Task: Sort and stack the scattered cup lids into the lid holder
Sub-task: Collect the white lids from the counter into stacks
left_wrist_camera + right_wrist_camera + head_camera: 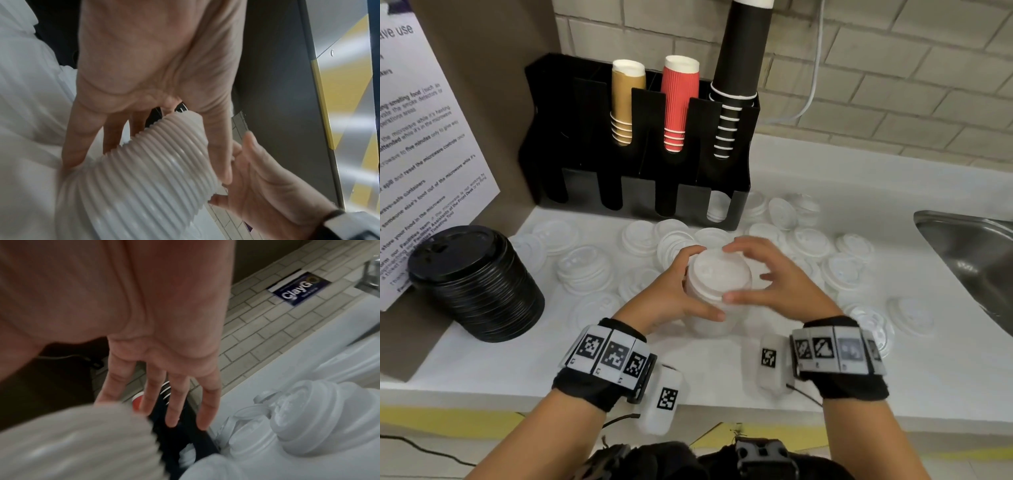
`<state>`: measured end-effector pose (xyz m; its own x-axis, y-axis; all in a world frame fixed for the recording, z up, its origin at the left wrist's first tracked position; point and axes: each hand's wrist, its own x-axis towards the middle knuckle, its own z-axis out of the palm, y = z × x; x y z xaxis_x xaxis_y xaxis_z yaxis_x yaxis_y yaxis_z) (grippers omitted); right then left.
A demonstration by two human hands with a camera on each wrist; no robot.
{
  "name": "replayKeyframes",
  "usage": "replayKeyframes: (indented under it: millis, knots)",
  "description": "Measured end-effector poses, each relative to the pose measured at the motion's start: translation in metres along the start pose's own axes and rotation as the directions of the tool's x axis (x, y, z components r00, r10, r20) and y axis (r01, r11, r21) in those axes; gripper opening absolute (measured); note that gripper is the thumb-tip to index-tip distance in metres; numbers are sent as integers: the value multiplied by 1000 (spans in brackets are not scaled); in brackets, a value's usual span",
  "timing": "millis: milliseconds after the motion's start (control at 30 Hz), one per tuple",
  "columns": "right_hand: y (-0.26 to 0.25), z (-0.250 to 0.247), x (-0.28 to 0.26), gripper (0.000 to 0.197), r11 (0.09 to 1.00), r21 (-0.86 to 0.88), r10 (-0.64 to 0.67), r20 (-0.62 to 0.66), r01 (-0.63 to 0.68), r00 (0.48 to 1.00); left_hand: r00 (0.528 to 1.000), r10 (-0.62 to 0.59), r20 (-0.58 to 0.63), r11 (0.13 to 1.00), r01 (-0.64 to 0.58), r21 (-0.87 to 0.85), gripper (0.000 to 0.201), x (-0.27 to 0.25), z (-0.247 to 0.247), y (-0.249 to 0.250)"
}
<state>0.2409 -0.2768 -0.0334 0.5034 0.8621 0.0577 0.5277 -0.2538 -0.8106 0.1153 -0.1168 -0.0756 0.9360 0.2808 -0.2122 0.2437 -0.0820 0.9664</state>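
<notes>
Here the left hand (671, 294) grips a tall stack of white lids (717, 284), fingers curled around its ribbed side. The right hand (774, 277) arches over the stack's top with fingers spread and only loosely bent, thumb at the near rim; whether it actually presses the lids is hard to tell. The stack is held low over the white counter (722, 370), among scattered white lids (808, 240). Behind stands the black lid holder (640, 137) with brown, red and black cups. A stack of black lids (479, 284) sits left, a steel sink (969, 246) right.
</notes>
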Motion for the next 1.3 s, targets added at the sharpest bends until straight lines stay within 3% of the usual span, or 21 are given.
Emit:
replayKeyframes:
  millis: [67, 133, 167, 267, 367, 433, 667, 800, 933, 1033, 1133, 1300]
  knots:
    - [8, -19, 9, 38, 995, 60, 94, -170, -85, 981, 1000, -10, -15, 1000, 10, -8, 97, 0, -1, 1]
    - [23, -41, 23, 32, 975, 10, 213, -311, -221, 926, 1000, -7, -30, 1000, 6, -14, 91, 0, -1, 2]
    - [30, -50, 32, 36, 948, -40, 287, -312, -314, 906, 999, -3, -34, 1000, 2, -22, 87, 0, 0, 2]
    - [49, -58, 61, 54, 809, -275, 500, -145, -520, 854, 1000, 3, -29, 1000, -4, -31, 83, 1, 2, 2]
    - [58, -43, 84, 62, 600, -639, 546, -111, -480, 830, 999, 5, -31, 1000, -6, -31, 82, 1, 3, 2]
    - [60, -35, 93, 60, 508, -743, 507, -151, -436, 849, 999, 8, -33, 1000, -9, -30, 82, 1, 3, 2]
    - [66, -31, 110, 53, 458, -806, 482, -128, -374, 867, 999, 7, -33, 999, -9, -46, 83, -1, 2, 0]
    - [66, -34, 110, 55, 525, -734, 499, -145, -431, 854, 1000, 16, -27, 999, -17, -47, 83, -2, 2, -1]
    - [49, -49, 101, 42, 748, -450, 473, -154, -488, 867, 999, 1, -34, 999, -3, -52, 89, -1, 2, -3]
    - [27, -50, 80, 22, 916, -127, 358, -169, -381, 918, 999, -8, -46, 998, 5, -58, 91, 0, 3, -4]
    - [10, -33, 52, 5, 967, 105, 250, -200, -233, 947, 998, -13, -54, 998, 10, -65, 89, 0, 4, -4]
    - [0, 0, 19, 10, 988, 148, 71, -269, -31, 961, 998, -7, -67, 997, 2, -71, 91, -2, 7, -5]
